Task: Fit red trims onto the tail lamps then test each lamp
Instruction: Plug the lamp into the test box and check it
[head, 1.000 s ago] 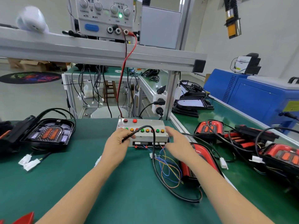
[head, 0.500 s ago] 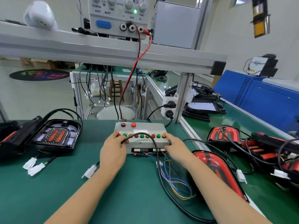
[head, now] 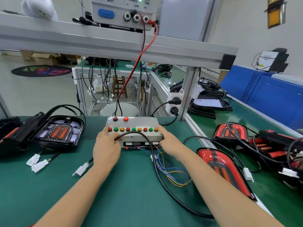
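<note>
Both hands sit on the test box (head: 133,131) at the table's far edge, the left hand (head: 106,147) curled round a black cable (head: 157,169) while its fingertips reach the buttons, the right hand (head: 169,141) loosely open, steadying the box's right end; a red-trimmed tail lamp (head: 219,164) waits along the right edge, an untrimmed lamp (head: 57,132) by the left edge, probably mid-test.

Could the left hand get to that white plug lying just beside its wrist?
Probably yes. The left hand rests on the button box holding a black cable; bare green mat separates it from the white plug.
</note>
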